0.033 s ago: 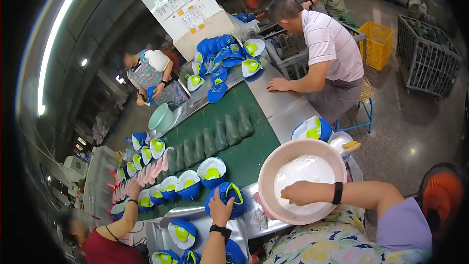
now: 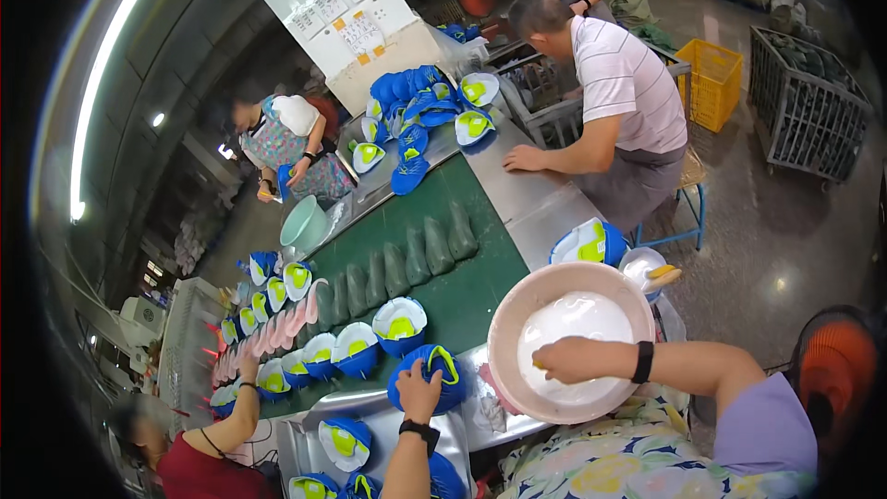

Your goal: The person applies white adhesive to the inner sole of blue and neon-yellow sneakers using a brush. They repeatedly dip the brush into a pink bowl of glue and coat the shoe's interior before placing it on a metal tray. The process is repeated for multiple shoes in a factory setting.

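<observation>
I am viewing the left hand (image 2: 420, 392), half-curled, gripping a blue upper (image 2: 450, 395); the right hand (image 2: 567, 359) is hovering within the pink basin (image 2: 504, 340), fingers bunched, contents uncertain.

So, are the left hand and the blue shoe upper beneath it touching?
Touching: the head view shows the left hand with its fingers resting on the blue shoe upper.

Blue shoe upper (image 2: 450, 395) edged in lime green, pale pink basin (image 2: 506, 353), white liquid (image 2: 591, 314).
The worktop (image 2: 490, 240) is green, the crate (image 2: 717, 83) yellow, the sleeve (image 2: 762, 434) plain lavender; the cloth (image 2: 601, 462) carries a flower print.
</observation>
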### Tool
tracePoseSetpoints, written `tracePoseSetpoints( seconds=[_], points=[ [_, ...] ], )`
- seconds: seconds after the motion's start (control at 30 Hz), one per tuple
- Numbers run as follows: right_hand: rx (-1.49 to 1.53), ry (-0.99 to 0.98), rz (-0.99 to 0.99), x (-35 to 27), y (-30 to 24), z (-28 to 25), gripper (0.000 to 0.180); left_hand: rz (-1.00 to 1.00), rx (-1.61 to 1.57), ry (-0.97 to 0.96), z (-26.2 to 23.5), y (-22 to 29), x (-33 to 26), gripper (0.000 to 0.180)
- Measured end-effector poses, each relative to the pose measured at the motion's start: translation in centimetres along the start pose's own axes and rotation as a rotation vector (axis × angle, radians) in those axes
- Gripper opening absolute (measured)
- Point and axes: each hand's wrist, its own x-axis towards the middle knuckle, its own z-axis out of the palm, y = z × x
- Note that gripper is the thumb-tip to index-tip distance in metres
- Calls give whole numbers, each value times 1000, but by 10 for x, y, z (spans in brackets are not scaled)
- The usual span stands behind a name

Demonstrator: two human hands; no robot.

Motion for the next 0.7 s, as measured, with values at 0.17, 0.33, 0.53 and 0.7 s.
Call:
tracePoseSetpoints(
  seconds=[0.17,0.33,0.53,0.7],
  points=[
    [14,114,132,-40,7,-46,25,55,269,-75,24,29,29,47],
    [80,282,196,-65,19,-61,25,249,49,67,-13,-9,38,24],
    [313,442,258,-77,69,-81,16,115,-1189,-311,-126,11,33,51],
    [398,604,-101,-46,34,-103,17,29,-1691,-688,-117,83,19,50]
  ],
)
